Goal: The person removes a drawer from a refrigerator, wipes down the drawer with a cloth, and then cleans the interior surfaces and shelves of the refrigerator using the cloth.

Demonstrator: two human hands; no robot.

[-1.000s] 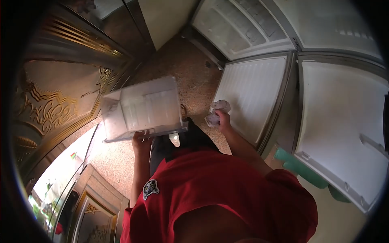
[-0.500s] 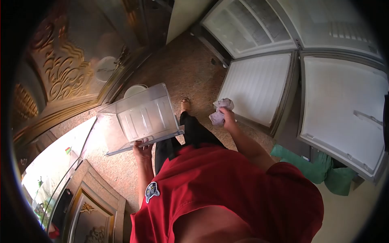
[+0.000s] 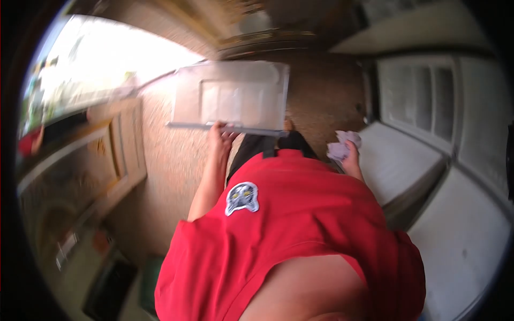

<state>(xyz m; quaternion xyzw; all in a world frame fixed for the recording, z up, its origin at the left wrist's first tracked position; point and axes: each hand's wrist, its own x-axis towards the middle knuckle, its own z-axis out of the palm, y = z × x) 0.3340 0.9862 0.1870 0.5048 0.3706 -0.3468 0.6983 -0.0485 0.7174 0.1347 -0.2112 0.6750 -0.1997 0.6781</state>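
Observation:
A clear plastic refrigerator drawer (image 3: pixel 241 99) is held out in front of my body. My left hand (image 3: pixel 220 136) grips its grey front edge, with fingers wrapped round the rim. Off to the right, my right hand (image 3: pixel 351 156) is closed on a crumpled pale cloth (image 3: pixel 342 144), apart from the drawer. The cloth hangs close to the white inner side of an opened refrigerator door (image 3: pixel 399 155). Motion blurs much of the view.
The open refrigerator (image 3: pixel 420 96) with its shelves stands at the right, and another white door panel (image 3: pixel 463 230) is nearer me. Carved wooden doors (image 3: pixel 115 150) are at the left, beside a bright doorway (image 3: pixel 107 59). Brown speckled floor (image 3: pixel 160 160) lies below.
My body and view have turned to the left, toward the bright doorway. The drawer has come along in my left hand, and the cloth stays in my right.

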